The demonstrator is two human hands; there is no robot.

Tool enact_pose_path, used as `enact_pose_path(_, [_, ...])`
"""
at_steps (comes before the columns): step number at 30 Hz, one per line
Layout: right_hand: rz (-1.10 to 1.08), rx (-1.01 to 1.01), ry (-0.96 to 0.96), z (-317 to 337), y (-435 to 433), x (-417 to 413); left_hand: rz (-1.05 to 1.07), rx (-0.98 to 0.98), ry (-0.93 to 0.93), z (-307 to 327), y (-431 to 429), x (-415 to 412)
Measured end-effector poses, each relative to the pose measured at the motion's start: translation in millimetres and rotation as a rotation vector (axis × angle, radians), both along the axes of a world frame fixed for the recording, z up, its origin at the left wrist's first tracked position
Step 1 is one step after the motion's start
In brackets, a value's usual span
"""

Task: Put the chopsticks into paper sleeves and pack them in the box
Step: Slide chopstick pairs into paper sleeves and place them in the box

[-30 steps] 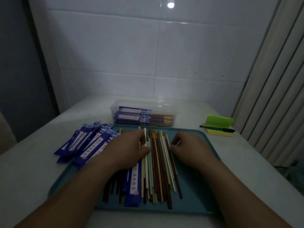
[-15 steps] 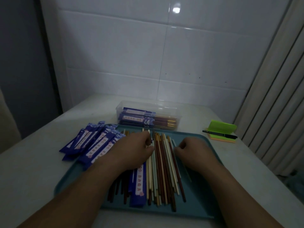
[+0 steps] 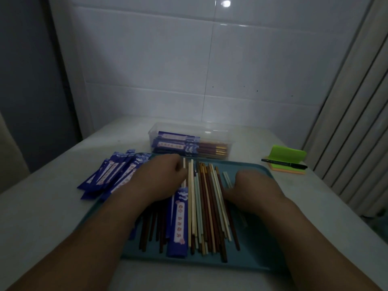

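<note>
Left hand (image 3: 161,179) lies knuckles-up on the left part of the chopsticks (image 3: 207,208), fingers curled downward. Its fingertips are hidden behind the back of the hand, so it cannot be told whether it grips anything. A white stick (image 3: 184,168) passes just beside its knuckles.

Right hand (image 3: 254,190) lies on the tray (image 3: 260,244) just right of the chopsticks, fingers also curled. A pale pair (image 3: 227,179), set apart from the main row, runs under this hand. The contact point is covered, so it cannot be told whether the hand holds the pair.

Chopsticks lie roughly parallel across the middle of the tray, in brown, white, tan and pale green, pointing away from the person. One sleeve (image 3: 179,223), blue with a white label strip, lies among them, partly under the left hand.

Spare sleeves (image 3: 113,175) lie fanned at the tray's left edge, partly on the table (image 3: 42,217).

Box (image 3: 210,128), clear plastic, stands on the table just beyond the tray. It contains sleeved chopsticks stacked lengthwise, brown ends pointing right.

Green notes (image 3: 288,154) lie to the right of the box, with a pen (image 3: 283,163) across them.
</note>
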State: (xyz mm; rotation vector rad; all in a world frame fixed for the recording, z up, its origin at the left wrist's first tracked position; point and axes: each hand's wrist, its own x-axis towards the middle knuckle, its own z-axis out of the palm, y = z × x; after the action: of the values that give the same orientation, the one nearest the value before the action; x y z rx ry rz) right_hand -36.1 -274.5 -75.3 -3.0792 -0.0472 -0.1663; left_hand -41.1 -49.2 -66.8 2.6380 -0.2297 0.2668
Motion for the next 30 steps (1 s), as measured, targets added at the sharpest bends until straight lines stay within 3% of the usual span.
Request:
enact_pose_path(5, [0.004, -0.026, 0.026, 4, 1, -3, 0.024, 0.277, 0.195, 11, 4, -8])
enact_pose_path(8, [0.017, -0.044, 0.030, 5, 2, -5, -0.003, 0.304, 0.298, 14, 3, -12])
enact_pose_path(13, [0.009, -0.040, 0.053, 4, 3, -8, -0.045, 0.264, 0.313, 11, -1, -13])
enact_pose_path(19, [-0.004, -0.035, 0.069, 11, 3, -8, -0.120, 0.056, 0.368, 14, -5, -12])
enact_pose_path(23, [-0.005, -0.067, 0.102, 17, 4, -8, -0.113, -0.117, 0.302, 20, -4, -13])
enact_pose_path(28, [-0.032, -0.070, 0.134, 18, 0, -11, -0.148, -0.777, 0.439, 20, -8, -15])
enact_pose_path(30, [-0.031, -0.064, 0.132, 19, 0, -11, -0.151, -0.817, 0.413, 18, -7, -13])
